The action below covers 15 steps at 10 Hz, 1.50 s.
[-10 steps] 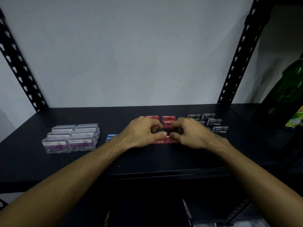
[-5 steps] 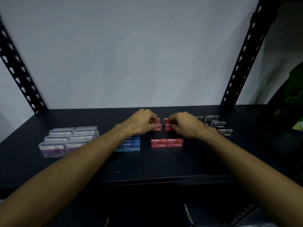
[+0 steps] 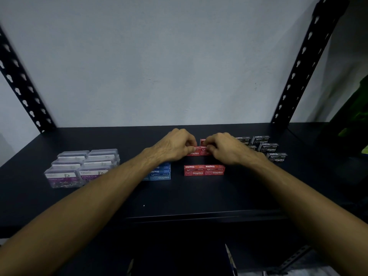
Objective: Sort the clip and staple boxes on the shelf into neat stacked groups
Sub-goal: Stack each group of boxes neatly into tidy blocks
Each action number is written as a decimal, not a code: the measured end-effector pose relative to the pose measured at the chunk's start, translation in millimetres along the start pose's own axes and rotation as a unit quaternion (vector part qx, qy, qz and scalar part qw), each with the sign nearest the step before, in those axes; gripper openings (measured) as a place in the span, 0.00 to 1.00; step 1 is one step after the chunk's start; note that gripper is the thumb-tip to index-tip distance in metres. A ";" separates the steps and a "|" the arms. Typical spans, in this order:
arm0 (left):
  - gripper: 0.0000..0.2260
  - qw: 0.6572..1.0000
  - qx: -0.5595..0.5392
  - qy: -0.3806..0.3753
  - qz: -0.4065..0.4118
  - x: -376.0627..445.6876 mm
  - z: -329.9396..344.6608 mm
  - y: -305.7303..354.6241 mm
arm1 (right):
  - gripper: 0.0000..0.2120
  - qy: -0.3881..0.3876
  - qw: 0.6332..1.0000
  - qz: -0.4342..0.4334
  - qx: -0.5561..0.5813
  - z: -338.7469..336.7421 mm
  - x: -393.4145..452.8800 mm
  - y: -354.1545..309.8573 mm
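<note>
Hands | L hand (image 3: 175,146) & R hand (image 3: 225,149) both pinching rear red staple boxes (image 3: 200,152) (mid-shelf) | front red pair (image 3: 204,170) untouched

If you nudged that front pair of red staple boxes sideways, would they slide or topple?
The front red staple boxes would probably slide: they lie low and flat on the smooth dark shelf. The two sit side by side, so a nudge may well separate them. They look like stiff card, likely heavy for their size if full.
</note>
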<state>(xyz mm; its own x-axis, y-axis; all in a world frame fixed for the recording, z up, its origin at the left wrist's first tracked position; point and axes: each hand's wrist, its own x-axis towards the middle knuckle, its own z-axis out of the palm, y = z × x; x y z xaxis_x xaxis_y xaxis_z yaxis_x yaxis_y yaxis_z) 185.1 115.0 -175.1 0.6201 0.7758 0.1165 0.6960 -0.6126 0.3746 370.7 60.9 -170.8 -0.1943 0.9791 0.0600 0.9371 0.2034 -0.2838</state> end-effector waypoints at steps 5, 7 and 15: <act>0.09 0.996 -0.068 -0.057 -0.010 -17.7 -2.5 11.8 | 0.13 -0.061 0.997 0.015 0.035 -7.0 -16.4 -5.0; 0.09 0.995 -0.076 -0.066 0.000 -27.3 -1.6 15.9 | 0.12 -0.058 0.998 0.001 0.039 -3.5 -28.5 -6.2; 0.10 0.997 -0.047 -0.061 0.015 -37.4 -6.3 19.5 | 0.12 -0.066 0.997 0.004 0.039 -4.8 -38.5 -7.3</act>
<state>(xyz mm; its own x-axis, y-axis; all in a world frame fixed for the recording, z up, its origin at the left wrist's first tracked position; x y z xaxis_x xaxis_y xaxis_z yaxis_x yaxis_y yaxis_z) 173.2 75.0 -166.3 0.6835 0.7297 0.0191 0.6426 -0.6139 0.4584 372.8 21.8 -166.4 -0.2281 0.9713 -0.0678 0.9142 0.1897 -0.3581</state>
